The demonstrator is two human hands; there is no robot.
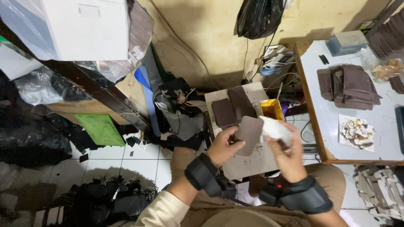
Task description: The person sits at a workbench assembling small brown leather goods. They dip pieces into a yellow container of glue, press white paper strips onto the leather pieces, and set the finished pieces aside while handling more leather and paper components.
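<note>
A white-tiled floor strewn with black offcuts takes up the lower left, with heaps of dark bags and chain-trimmed black pieces lying on it. At the right stands a large pale worktop edged in brown wood; on it lies a soft pile of brown leather-like parts, a grey lidded box at its far end, and a white square tile crusted with dried glue. A big white box sits on the dark shelf at upper left, and a glossy black plastic bag hangs against the wall.

Directly in front of the person is a small beige board serving as a second worktop, smudged and flat. On its far part lie two dark brown rounded-rectangle pieces, matte and smooth. Just beside them at the board's right corner is a small open yellow pot holding yellow glue, with a stick standing in it.

The left hand is closed on a brown rounded-rectangle piece, thumb on its face, holding it above the board. The right hand grips a crumpled white cloth, which touches the piece's right edge. Both wrists wear black strapped bands.
</note>
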